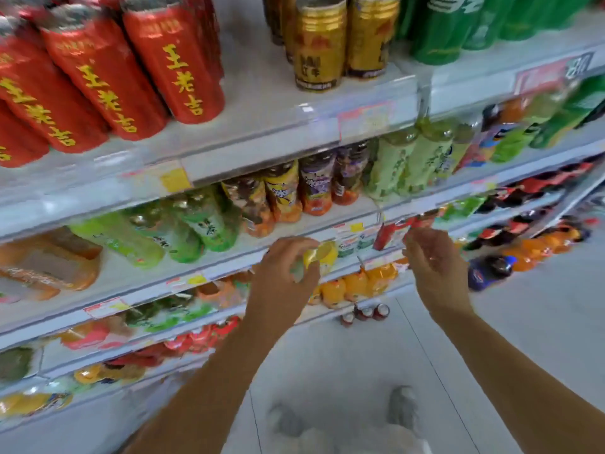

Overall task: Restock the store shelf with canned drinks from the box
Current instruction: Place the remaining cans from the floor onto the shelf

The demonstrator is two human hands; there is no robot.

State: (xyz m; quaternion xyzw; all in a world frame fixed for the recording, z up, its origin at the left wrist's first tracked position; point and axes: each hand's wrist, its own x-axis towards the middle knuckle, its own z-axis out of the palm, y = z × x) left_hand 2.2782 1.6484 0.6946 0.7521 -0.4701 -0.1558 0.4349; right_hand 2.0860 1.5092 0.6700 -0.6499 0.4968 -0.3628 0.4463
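Observation:
My left hand (286, 265) is raised in front of the middle shelf rail (229, 268), fingers curled beside a blurred yellow object (322, 253); whether it holds that object is unclear. To its right, my right hand (432, 257) hovers with loosely curled fingers and holds nothing. Three red cans (365, 312) stand on the floor at the foot of the shelving. Tall red cans (131, 70) fill the top shelf at the left, with gold cans (320, 47) and green cans (458, 24) further right. No box is in view.
Shelves below carry green, purple, yellow and orange bottles (357, 283). The white top shelf (262, 103) shows a bare stretch between the red and gold cans. Pale floor tiles (491, 322) run along the aisle, with my shoes (402, 407) at the bottom. The whole view is motion-blurred.

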